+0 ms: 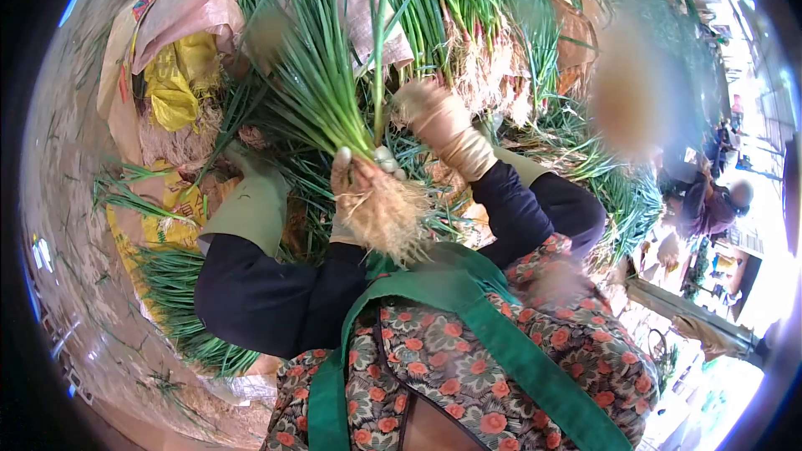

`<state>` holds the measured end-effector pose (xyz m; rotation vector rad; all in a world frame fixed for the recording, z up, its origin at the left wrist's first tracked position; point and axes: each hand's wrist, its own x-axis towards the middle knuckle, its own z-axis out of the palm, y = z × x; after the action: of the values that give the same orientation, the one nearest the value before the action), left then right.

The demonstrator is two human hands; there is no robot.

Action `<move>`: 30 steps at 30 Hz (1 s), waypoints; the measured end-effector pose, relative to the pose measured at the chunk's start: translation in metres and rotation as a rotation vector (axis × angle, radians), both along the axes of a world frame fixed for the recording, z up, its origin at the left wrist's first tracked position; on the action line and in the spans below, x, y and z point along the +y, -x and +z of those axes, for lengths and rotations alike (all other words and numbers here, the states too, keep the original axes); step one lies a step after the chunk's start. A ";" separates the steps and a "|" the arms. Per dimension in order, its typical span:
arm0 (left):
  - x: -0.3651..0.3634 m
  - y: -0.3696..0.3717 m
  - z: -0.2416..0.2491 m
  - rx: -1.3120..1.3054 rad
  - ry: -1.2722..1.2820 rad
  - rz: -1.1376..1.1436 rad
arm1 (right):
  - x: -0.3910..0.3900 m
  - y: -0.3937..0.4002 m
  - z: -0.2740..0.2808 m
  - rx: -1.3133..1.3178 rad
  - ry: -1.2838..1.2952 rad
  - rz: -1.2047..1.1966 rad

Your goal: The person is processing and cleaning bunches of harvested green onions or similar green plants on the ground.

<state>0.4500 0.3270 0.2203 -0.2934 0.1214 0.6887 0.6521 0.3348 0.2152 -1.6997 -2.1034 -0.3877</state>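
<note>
My left hand, in a pale glove, is closed round a bunch of green onions just above the roots. The pale, stringy roots hang toward my lap, and the long green leaves point up and away. My gloved right hand is raised just right of the bunch, beside a single upright stalk. It is smeared by motion, so I cannot make out its fingers or whether it holds anything. Beyond it lies a large heap of green onions with reddish-white bases and roots.
Loose green onions lie to the right, and another pile rests at the left. Woven sacks and a yellow plastic bag are at the upper left. Another person is at the far right. Blurry spots cover parts of the view.
</note>
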 end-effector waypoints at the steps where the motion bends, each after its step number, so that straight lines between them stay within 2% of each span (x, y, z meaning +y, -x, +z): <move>1: 0.002 0.000 0.018 -0.122 0.020 0.024 | 0.005 0.001 0.047 0.886 0.219 -0.245; 2: 0.003 0.001 0.026 -0.242 0.039 0.044 | 0.001 -0.020 0.029 1.192 0.397 -0.377; 3: 0.005 0.002 0.024 -0.425 0.012 0.064 | -0.016 -0.042 -0.011 0.851 0.540 -0.253; 4: 0.017 0.007 0.006 -0.410 -0.100 -0.027 | -0.030 -0.062 -0.044 0.501 0.664 -0.132; 6: 0.024 0.005 0.012 -0.468 -0.138 -0.058 | -0.032 -0.083 -0.057 0.774 0.453 -0.293; 7: 0.017 0.003 0.020 -0.352 -0.058 -0.020 | -0.031 -0.090 -0.063 0.910 0.349 -0.369; 8: 0.009 0.002 0.027 -0.234 0.020 0.011 | -0.027 -0.098 -0.070 0.741 0.242 -0.565; 10: 0.008 -0.004 0.013 -0.136 -0.040 -0.013 | -0.025 -0.097 -0.090 0.833 0.417 -0.654; 11: 0.010 -0.008 0.010 -0.079 -0.077 -0.030 | -0.019 -0.125 -0.155 0.445 0.747 -0.722; 12: 0.010 -0.009 0.006 -0.018 -0.110 -0.042 | -0.024 -0.130 -0.182 0.807 0.707 -0.697; 14: 0.010 -0.008 0.003 0.145 -0.087 -0.072 | -0.015 -0.057 -0.062 0.648 0.731 -0.706; 16: 0.010 -0.005 -0.023 0.335 -0.181 -0.146 | -0.024 -0.004 0.028 0.597 0.849 -0.539; 17: 0.010 -0.003 -0.035 0.424 -0.250 -0.193 | -0.039 0.006 0.028 0.646 0.816 -0.301; 18: 0.010 -0.007 -0.007 0.521 -0.167 -0.207 | -0.054 0.015 0.029 0.702 0.791 -0.058; 20: 0.012 -0.012 0.023 0.578 -0.200 -0.133 | -0.059 0.028 0.057 0.476 1.086 -0.027; 21: 0.010 -0.012 0.017 0.550 -0.221 -0.148 | -0.056 0.018 0.040 0.420 1.149 0.106; 22: 0.008 -0.010 0.004 0.523 -0.244 -0.160 | -0.055 0.004 0.028 0.447 1.022 0.157; 24: 0.010 -0.007 0.002 0.537 -0.276 -0.166 | -0.045 -0.011 0.007 0.694 0.695 -0.023; 25: 0.009 -0.007 0.008 0.571 -0.281 -0.161 | -0.030 -0.006 0.016 0.058 0.149 0.200; 28: 0.007 -0.007 0.013 0.592 -0.277 -0.167 | 0.003 0.029 0.041 1.572 1.031 -0.352; 30: 0.007 -0.004 0.013 0.525 -0.261 -0.151 | -0.001 0.031 -0.013 1.325 0.807 -0.361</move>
<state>0.4541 0.3336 0.2331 0.1522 0.5442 0.6101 0.6212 0.3341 0.2021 -1.8267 -0.9284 1.3104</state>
